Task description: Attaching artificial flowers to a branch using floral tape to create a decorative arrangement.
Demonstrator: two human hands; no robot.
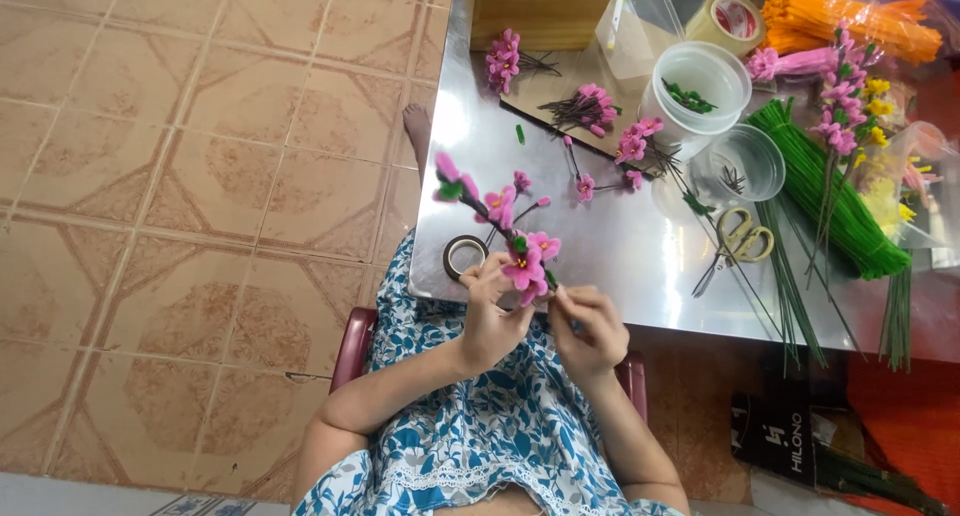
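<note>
Just a blue-and-white floral print cotton dress here, white lace trim low at six o'clock, arms bare, no sleeves showing.

Quick count, approx where stuff's piled: 1 pink flower branch, 2 tape rolls, dark one + clear one, 2 plastic tubs, 1 pr scissors, 1 green stem bundle, 1 orange bundle, 5 or so loose pink blossom clusters.

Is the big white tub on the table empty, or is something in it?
Not empty. The tub stands upright with no lid, and a few small green pieces lie inside; most of its inside is bare white.
</note>
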